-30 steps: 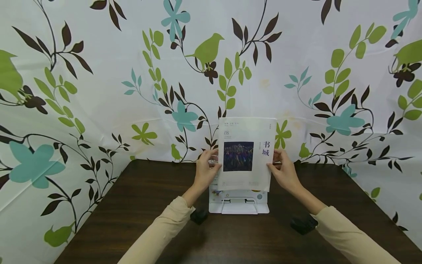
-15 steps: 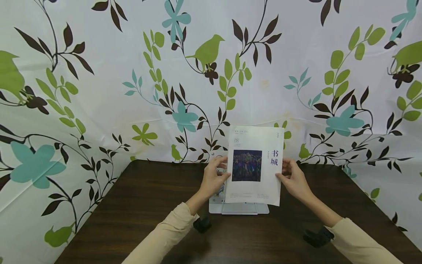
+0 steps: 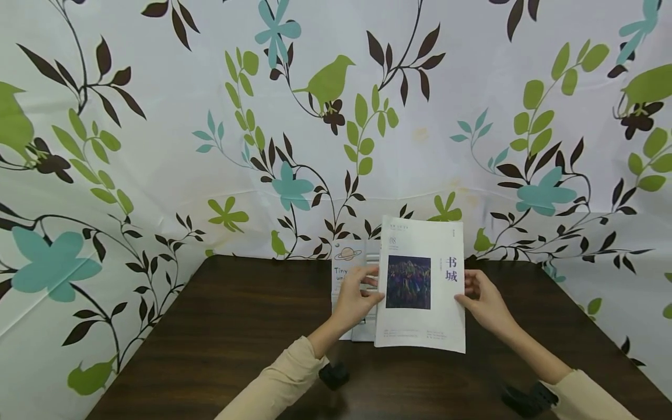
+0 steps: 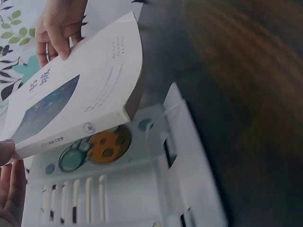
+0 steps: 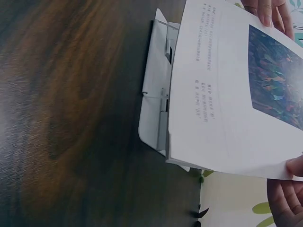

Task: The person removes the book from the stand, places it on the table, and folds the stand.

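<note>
A white paperback book [image 3: 415,326] with a dark square picture and Chinese characters on its cover is held upright, tilted a little. My left hand [image 3: 358,297] pinches its left edge, thumb on the cover and fingers behind. At the opposite edge my right hand [image 3: 488,303] grips it the same way. Behind the book stands a white book stand [image 3: 343,286] with a cartoon planet and lettering, its right part hidden by the book. In the left wrist view, slots and an orange cartoon print show on the stand [image 4: 132,189], below the book's spine [image 4: 71,137].
The stand rests on a dark brown wooden table [image 3: 252,326], near its back edge. A white cloth [image 3: 420,157] printed with leaves, birds and flowers hangs behind and at both sides. Dark bands [image 3: 334,375] sit at the wrists.
Both hands have carried the book down, to the right and closer, away from the front of the stand. More of the stand's left side now shows. The stand has not moved.
</note>
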`<move>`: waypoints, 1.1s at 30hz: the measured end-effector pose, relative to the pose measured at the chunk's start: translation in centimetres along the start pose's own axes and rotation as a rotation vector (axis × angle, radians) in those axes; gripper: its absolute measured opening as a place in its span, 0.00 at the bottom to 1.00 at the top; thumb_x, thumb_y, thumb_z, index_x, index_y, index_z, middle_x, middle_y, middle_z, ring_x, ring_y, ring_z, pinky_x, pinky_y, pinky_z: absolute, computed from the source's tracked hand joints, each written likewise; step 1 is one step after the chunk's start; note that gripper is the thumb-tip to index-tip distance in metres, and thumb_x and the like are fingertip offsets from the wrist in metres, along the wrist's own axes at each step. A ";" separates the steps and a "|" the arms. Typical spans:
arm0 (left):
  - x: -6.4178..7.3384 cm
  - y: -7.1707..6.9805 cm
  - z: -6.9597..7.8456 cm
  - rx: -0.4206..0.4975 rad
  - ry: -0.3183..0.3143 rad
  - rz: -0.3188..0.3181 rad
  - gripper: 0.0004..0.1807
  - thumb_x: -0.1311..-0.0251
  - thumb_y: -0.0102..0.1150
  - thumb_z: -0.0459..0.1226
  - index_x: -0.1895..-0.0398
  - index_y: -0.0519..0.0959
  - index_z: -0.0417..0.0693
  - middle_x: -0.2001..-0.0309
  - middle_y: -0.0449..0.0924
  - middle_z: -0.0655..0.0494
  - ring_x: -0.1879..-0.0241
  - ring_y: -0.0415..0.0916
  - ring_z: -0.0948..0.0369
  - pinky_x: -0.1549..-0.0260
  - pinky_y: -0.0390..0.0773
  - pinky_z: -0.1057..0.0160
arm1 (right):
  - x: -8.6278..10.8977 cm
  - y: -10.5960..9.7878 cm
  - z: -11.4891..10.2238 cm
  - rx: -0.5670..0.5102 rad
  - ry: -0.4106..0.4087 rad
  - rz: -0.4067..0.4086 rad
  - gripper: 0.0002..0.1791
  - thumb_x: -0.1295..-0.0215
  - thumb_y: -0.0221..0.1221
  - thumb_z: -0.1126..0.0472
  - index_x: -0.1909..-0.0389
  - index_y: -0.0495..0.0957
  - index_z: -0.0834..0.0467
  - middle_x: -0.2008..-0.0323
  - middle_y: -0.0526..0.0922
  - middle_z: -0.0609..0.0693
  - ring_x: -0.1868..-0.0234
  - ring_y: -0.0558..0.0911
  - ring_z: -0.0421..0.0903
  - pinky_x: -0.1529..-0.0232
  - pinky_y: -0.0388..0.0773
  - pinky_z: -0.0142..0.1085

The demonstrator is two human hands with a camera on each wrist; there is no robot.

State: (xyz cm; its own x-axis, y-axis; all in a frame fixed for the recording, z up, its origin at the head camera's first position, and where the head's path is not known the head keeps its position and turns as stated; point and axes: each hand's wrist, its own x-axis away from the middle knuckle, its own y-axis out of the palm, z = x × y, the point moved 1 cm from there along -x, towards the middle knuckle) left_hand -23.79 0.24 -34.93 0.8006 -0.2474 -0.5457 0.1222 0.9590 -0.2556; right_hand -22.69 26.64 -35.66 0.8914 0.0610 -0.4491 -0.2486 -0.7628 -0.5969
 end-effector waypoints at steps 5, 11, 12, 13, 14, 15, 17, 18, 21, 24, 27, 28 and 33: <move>0.8 1.0 1.0 0.048 -0.018 -0.011 0.24 0.57 0.59 0.17 0.51 0.71 0.26 0.56 0.71 0.36 0.61 0.73 0.44 0.70 0.79 0.68 | 0.9 -0.6 0.5 0.017 0.051 -0.032 0.23 0.50 0.58 0.78 0.52 0.63 0.75 0.66 0.76 0.61 0.71 0.75 0.45 0.73 0.72 0.29; 1.2 2.1 1.0 0.076 -0.056 -0.032 0.25 0.56 0.59 0.17 0.50 0.70 0.26 0.55 0.70 0.36 0.61 0.73 0.44 0.70 0.78 0.70 | 1.7 -1.6 1.3 0.042 0.111 -0.097 0.24 0.49 0.57 0.76 0.51 0.62 0.75 0.63 0.76 0.62 0.70 0.75 0.40 0.73 0.73 0.29; 1.3 2.4 1.0 0.083 -0.060 -0.037 0.24 0.56 0.59 0.17 0.50 0.70 0.26 0.55 0.70 0.36 0.61 0.73 0.43 0.70 0.78 0.71 | 1.8 -1.8 1.4 0.039 0.124 -0.110 0.24 0.49 0.57 0.76 0.50 0.61 0.75 0.63 0.76 0.62 0.70 0.74 0.39 0.73 0.74 0.30; 1.3 2.6 1.0 0.091 -0.062 -0.040 0.24 0.56 0.59 0.17 0.51 0.71 0.26 0.55 0.70 0.36 0.61 0.73 0.43 0.70 0.77 0.71 | 1.9 -1.9 1.5 0.030 0.139 -0.120 0.25 0.49 0.58 0.76 0.50 0.61 0.75 0.63 0.76 0.63 0.70 0.75 0.40 0.73 0.74 0.30; 1.4 2.8 1.0 0.098 -0.067 -0.045 0.24 0.56 0.59 0.17 0.51 0.70 0.26 0.56 0.70 0.35 0.61 0.73 0.43 0.70 0.77 0.71 | 2.0 -2.1 1.7 0.019 0.157 -0.133 0.25 0.49 0.57 0.76 0.50 0.60 0.75 0.63 0.76 0.63 0.70 0.75 0.40 0.74 0.75 0.31; 1.4 3.0 1.0 0.104 -0.069 -0.050 0.24 0.56 0.59 0.17 0.51 0.70 0.25 0.56 0.70 0.35 0.61 0.72 0.43 0.70 0.77 0.72 | 2.2 -2.3 1.8 0.006 0.176 -0.148 0.25 0.49 0.58 0.76 0.50 0.60 0.76 0.62 0.75 0.63 0.70 0.75 0.41 0.74 0.76 0.32; 1.5 3.5 1.0 0.116 -0.072 -0.064 0.24 0.56 0.58 0.17 0.51 0.71 0.25 0.57 0.70 0.35 0.61 0.72 0.42 0.70 0.77 0.72 | 2.5 -2.6 2.1 -0.023 0.209 -0.181 0.26 0.48 0.57 0.75 0.49 0.58 0.76 0.62 0.74 0.64 0.70 0.76 0.44 0.74 0.77 0.34; 1.6 3.7 1.0 0.122 -0.073 -0.072 0.24 0.56 0.58 0.17 0.51 0.71 0.25 0.58 0.70 0.36 0.62 0.72 0.42 0.70 0.77 0.72 | 2.6 -2.7 2.2 -0.035 0.230 -0.196 0.26 0.48 0.57 0.75 0.49 0.57 0.76 0.62 0.74 0.64 0.69 0.76 0.46 0.74 0.77 0.35; 1.7 4.5 0.4 0.122 -0.070 -0.082 0.24 0.57 0.59 0.17 0.51 0.71 0.25 0.60 0.69 0.36 0.63 0.72 0.43 0.71 0.77 0.74 | 2.9 -3.2 2.7 -0.050 0.288 -0.246 0.28 0.47 0.58 0.74 0.48 0.56 0.76 0.62 0.74 0.64 0.68 0.76 0.48 0.73 0.78 0.36; 1.8 5.6 -1.0 0.131 -0.078 -0.084 0.25 0.58 0.61 0.17 0.51 0.72 0.27 0.60 0.70 0.37 0.64 0.73 0.46 0.73 0.76 0.74 | 3.2 -3.8 3.2 -0.050 0.340 -0.288 0.30 0.48 0.58 0.72 0.47 0.55 0.76 0.62 0.74 0.63 0.67 0.76 0.48 0.71 0.79 0.37; 1.9 6.7 -2.5 0.120 -0.084 -0.088 0.25 0.59 0.63 0.19 0.51 0.73 0.31 0.60 0.71 0.40 0.64 0.75 0.52 0.74 0.76 0.74 | 3.4 -4.4 3.8 -0.057 0.383 -0.322 0.31 0.48 0.58 0.71 0.47 0.53 0.77 0.62 0.74 0.62 0.67 0.76 0.48 0.71 0.79 0.38; 1.9 7.0 -2.8 0.117 -0.083 -0.092 0.25 0.58 0.64 0.20 0.51 0.73 0.32 0.60 0.72 0.42 0.65 0.75 0.54 0.74 0.76 0.73 | 3.5 -4.6 4.0 -0.059 0.396 -0.332 0.31 0.47 0.58 0.71 0.47 0.53 0.77 0.62 0.74 0.62 0.67 0.76 0.48 0.71 0.79 0.38; 2.3 7.9 -3.2 0.108 -0.086 -0.090 0.24 0.58 0.65 0.23 0.52 0.74 0.34 0.60 0.73 0.47 0.66 0.75 0.62 0.73 0.76 0.72 | 3.6 -5.0 5.1 -0.076 0.442 -0.364 0.31 0.47 0.58 0.71 0.47 0.53 0.77 0.63 0.74 0.60 0.67 0.77 0.48 0.70 0.79 0.39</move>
State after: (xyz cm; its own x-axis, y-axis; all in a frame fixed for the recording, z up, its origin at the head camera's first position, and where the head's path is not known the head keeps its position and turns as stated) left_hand -22.91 6.78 -40.76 0.8301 -0.3250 -0.4531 0.2545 0.9438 -0.2107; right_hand -20.17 33.95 -37.66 0.9921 0.0661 0.1063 0.1172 -0.7884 -0.6039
